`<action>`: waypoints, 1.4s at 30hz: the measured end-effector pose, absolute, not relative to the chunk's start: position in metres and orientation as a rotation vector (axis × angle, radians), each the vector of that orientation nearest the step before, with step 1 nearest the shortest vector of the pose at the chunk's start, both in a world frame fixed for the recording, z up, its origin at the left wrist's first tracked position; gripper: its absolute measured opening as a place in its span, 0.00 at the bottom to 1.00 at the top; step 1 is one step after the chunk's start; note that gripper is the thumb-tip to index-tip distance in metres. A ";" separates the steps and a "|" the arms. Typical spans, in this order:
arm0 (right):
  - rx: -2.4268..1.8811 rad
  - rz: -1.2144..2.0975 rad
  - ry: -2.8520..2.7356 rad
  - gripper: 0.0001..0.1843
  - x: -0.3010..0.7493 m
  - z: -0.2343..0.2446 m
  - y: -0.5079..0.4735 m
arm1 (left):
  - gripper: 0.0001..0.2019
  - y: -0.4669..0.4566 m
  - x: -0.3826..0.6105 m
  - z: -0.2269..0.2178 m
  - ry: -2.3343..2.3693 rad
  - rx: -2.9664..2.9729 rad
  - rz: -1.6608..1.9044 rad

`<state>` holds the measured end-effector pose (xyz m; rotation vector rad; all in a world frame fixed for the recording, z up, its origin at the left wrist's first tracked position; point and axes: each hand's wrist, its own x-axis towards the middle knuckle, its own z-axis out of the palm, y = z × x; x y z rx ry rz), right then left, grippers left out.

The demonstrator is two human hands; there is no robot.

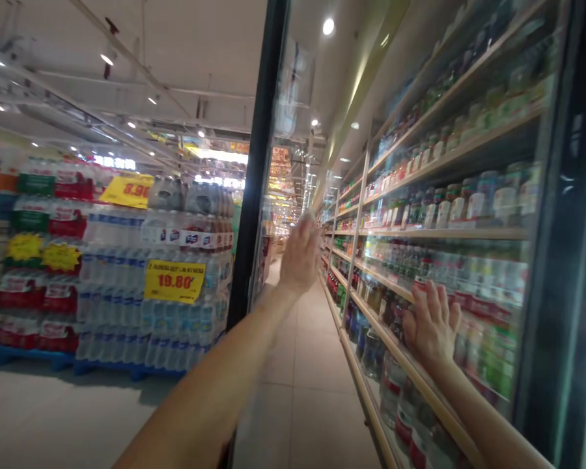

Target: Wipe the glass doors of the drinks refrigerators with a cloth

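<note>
A tall glass door [307, 365] in a dark frame [258, 163] stands in front of me. My left hand [300, 257] is raised at the middle of the glass, its fingers smeared by motion. A pale blur lies at its fingertips, and whether it holds anything cannot be made out. Lower and to the right, my right hand [432, 319] has its fingers spread, palm toward the glass. It appears to lie flat on the pane and holds nothing visible. Rows of bottles and jars on shelves [444, 231] show in the glass behind both hands; whether reflected or seen through it is unclear.
Left of the door, stacked packs of bottled water [112, 280] stand on blue pallets [137, 372]. Yellow price signs [174, 281] hang on the stack. Pale floor tiles [53, 410] stretch between the stack and the door. Another dark frame edge [547, 260] rises at right.
</note>
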<state>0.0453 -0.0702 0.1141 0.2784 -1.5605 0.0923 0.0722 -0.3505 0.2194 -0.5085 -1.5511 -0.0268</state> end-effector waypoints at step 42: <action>0.207 0.117 -1.580 0.32 0.051 0.144 -0.037 | 0.20 -0.311 0.067 0.259 -1.590 -0.909 0.436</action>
